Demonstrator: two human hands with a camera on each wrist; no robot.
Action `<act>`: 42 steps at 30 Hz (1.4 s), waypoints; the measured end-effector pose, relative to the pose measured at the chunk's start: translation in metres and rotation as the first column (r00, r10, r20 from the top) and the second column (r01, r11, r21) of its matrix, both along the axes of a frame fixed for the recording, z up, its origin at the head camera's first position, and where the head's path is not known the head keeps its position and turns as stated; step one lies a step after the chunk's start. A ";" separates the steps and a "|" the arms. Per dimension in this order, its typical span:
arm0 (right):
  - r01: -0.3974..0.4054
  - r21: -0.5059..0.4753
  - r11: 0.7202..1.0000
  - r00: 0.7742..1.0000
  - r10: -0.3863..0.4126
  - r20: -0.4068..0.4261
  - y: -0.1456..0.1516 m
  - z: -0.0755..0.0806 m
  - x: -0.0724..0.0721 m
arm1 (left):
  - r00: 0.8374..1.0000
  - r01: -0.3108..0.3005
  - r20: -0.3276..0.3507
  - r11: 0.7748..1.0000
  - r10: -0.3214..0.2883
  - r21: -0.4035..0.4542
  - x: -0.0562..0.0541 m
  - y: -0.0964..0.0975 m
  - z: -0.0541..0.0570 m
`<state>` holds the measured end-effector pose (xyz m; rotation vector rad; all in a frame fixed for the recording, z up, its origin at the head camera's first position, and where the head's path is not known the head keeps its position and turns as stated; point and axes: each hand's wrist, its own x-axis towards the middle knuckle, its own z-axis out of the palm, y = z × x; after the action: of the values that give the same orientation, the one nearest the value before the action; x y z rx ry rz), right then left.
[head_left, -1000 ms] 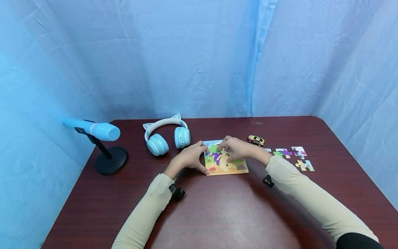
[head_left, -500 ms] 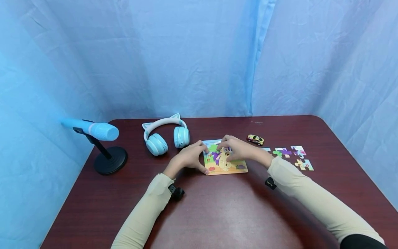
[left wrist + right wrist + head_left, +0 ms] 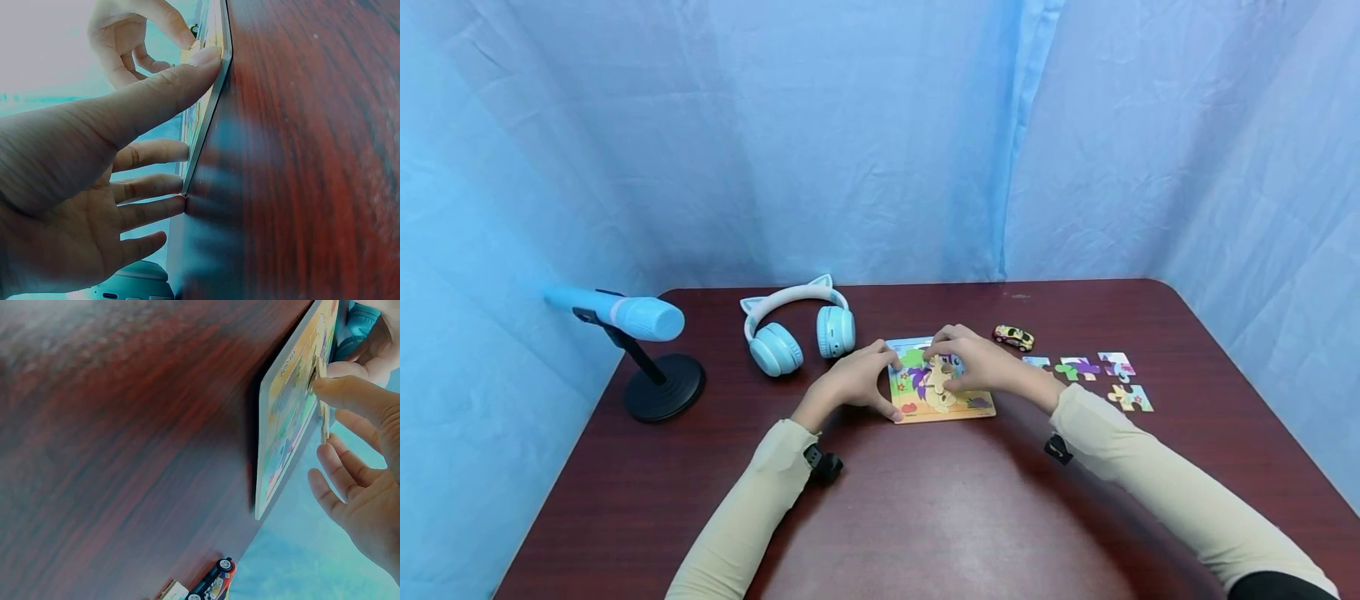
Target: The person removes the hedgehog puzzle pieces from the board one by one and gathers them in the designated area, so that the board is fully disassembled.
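In the head view a wooden jigsaw puzzle board [image 3: 977, 412] with a cartoon picture lies flat on the table. My left hand [image 3: 859, 380] is at its left side, thumb on the near corner and straight fingers along the left edge; the left wrist view shows those spread fingers [image 3: 150, 185] at the rim. Over the middle of the board, my right hand [image 3: 976, 360] pinches a thin puzzle piece [image 3: 324, 425] between thumb and fingertips. In the right wrist view this piece stands tilted, its lower edge close against the board's surface.
Several loose puzzle pieces [image 3: 1131, 397] lie right of the board, partly behind the right forearm. A toy car [image 3: 1013, 337] is behind them. Cat-ear headphones [image 3: 777, 348] sit at the back left, and a blue microphone on a black stand [image 3: 664, 388] is farther left. Blue curtains surround the table.
The right wrist and forearm have shifted slightly to the right, while the right fingers stay over the board with the puzzle piece. The left hand holds its place at the board's edge.
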<state>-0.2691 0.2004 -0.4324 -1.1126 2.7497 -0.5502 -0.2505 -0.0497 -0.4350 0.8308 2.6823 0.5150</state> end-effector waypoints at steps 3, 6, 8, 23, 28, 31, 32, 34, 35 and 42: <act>0.002 -0.024 1.000 1.000 -0.002 -0.021 0.004 0.000 0.001 | 1.000 -0.003 0.006 1.000 0.003 0.002 0.000 0.000 0.000; 0.005 -0.046 0.999 1.000 -0.006 -0.026 0.009 0.001 0.004 | 1.000 -0.002 0.008 1.000 0.002 0.007 0.001 0.000 0.000; 0.005 -0.055 0.998 0.999 -0.007 -0.038 0.013 0.002 0.005 | 1.000 -0.001 0.007 1.000 0.001 0.012 0.001 0.000 0.000; 0.016 -0.085 0.996 0.993 -0.026 -0.119 0.074 0.012 0.023 | 1.000 -0.013 0.004 0.999 0.012 0.032 0.002 -0.001 -0.001; 0.066 -0.060 0.996 0.992 -0.072 -0.101 0.104 0.017 0.032 | 1.000 -0.015 0.004 0.999 0.015 0.029 0.002 0.000 -0.001; 0.082 -0.032 0.996 0.989 -0.086 -0.122 0.122 0.020 0.038 | 1.000 -0.016 0.004 0.999 0.016 0.033 0.002 0.000 -0.002; 0.084 -0.024 0.996 0.988 -0.086 -0.126 0.128 0.021 0.039 | 1.000 -0.015 0.005 0.999 0.015 0.034 0.002 0.000 -0.002; 0.083 -0.013 0.996 0.986 -0.084 -0.144 0.138 0.022 0.043 | 1.000 -0.011 0.006 0.999 0.010 0.036 0.001 -0.001 -0.002; 0.088 -0.006 0.996 0.985 -0.088 -0.151 0.143 0.021 0.045 | 1.000 -0.009 0.005 0.999 0.009 0.037 0.002 -0.001 -0.001; 0.068 0.014 0.998 0.971 -0.063 -0.232 0.170 0.015 0.052 | 1.000 0.001 0.010 0.999 -0.002 0.046 0.001 -0.002 -0.001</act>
<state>-0.2175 0.3701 -0.4175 -1.1526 2.9919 -0.4203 -0.2495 -0.0513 -0.4360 0.8402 2.6699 0.5809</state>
